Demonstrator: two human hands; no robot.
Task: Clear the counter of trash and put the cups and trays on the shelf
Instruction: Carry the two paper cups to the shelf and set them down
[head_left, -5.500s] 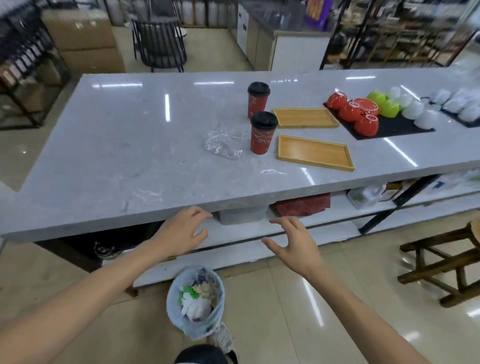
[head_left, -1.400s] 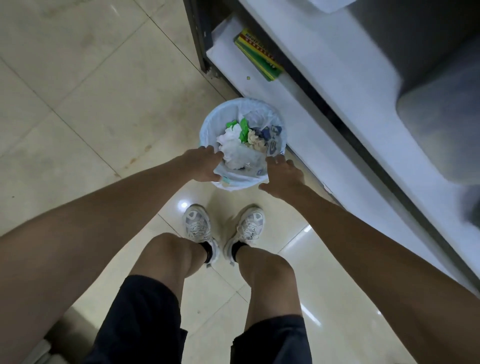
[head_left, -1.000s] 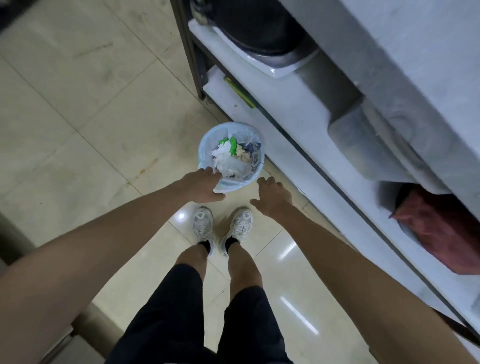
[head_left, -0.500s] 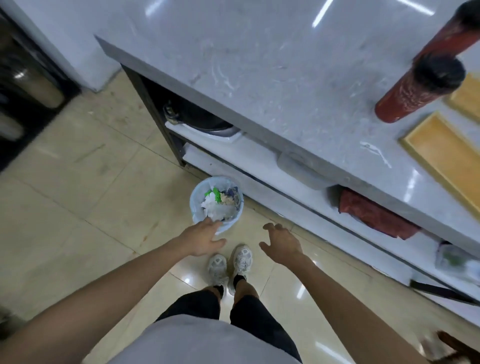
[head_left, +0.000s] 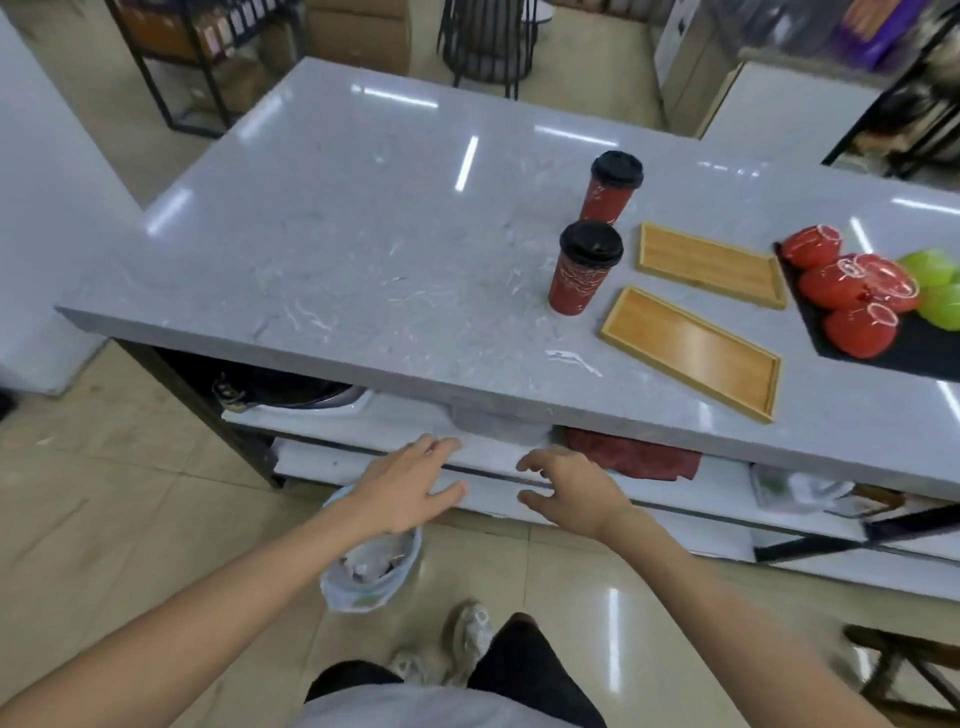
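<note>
Two red paper cups with black lids stand on the grey marble counter (head_left: 363, 249): a near cup (head_left: 584, 270) and a far cup (head_left: 612, 188). Right of them lie two flat wooden trays, a near tray (head_left: 693, 351) and a far tray (head_left: 711, 265). My left hand (head_left: 410, 486) and my right hand (head_left: 574, 488) hover empty with spread fingers below the counter's front edge, in front of the white lower shelf (head_left: 498, 457). A small bin with a white liner (head_left: 374, 564), full of trash, stands on the floor under my left hand.
A black mat (head_left: 914, 348) holds red bowls (head_left: 857, 291) and green bowls (head_left: 935, 286) at the right. On the lower shelf sit a dark red cloth (head_left: 636, 457), a black pot (head_left: 280, 392) and a plastic packet (head_left: 800, 491). A wooden stool (head_left: 909, 660) stands at the lower right.
The clear plastic wrapper seen on the counter earlier is gone. My hands left the bin's rim and rose to shelf height as my view lifted from the floor to the counter.
</note>
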